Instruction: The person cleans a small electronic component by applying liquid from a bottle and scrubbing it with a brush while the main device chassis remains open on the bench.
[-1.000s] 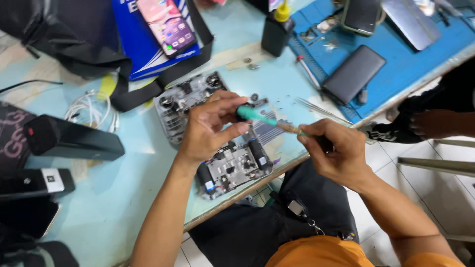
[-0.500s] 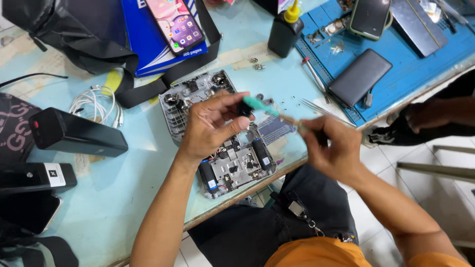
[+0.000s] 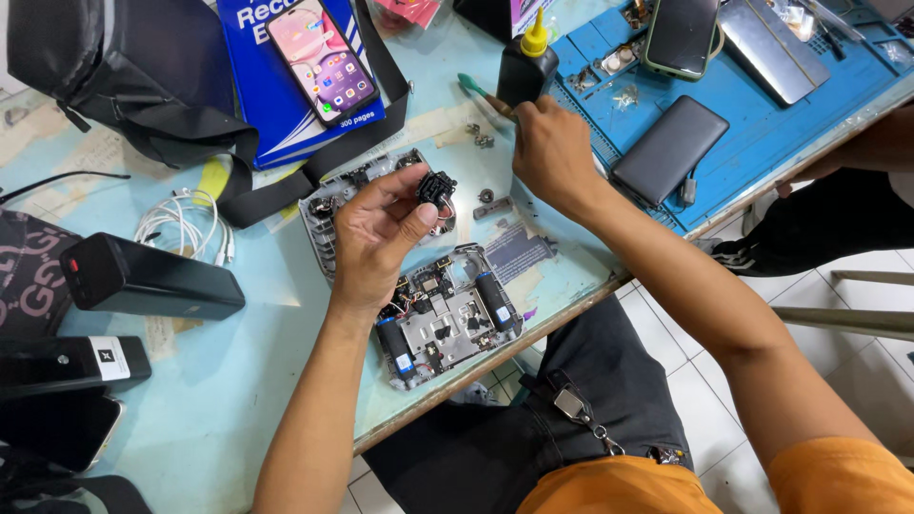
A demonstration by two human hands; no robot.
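From the head camera, looking down on the pale blue workbench [image 3: 190, 419], the left hand [image 3: 376, 238] pinches a small black plastic part [image 3: 436, 190] between thumb and fingertips, lifted just above the grey rear shell [image 3: 328, 205] of an opened handheld controller. The part looks like a moulded joystick module: light, stiff, with small tabs that would likely snap if squeezed hard, so the safest hold seems to be on its flat sides, much as the fingers have it. The right hand [image 3: 552, 152] is closed around a teal-handled screwdriver [image 3: 481, 92], its handle end poking out toward the black glue bottle with the yellow nozzle [image 3: 526, 67]; the tip is hidden inside the fist. Just below the left hand lies the controller's open front half [image 3: 443, 319], circuit board and two cylindrical motors exposed, near the bench edge. A few loose screws [image 3: 479, 136] and a small grey piece [image 3: 490, 207] sit between the two halves, easy to knock away. Further off are a blue repair mat [image 3: 762, 143] carrying a dark power bank [image 3: 669, 150], a phone lying on a blue book [image 3: 319, 59], a black bag [image 3: 124, 67] and coiled white cables [image 3: 181, 224]. Another person's arm shows at the far right edge.
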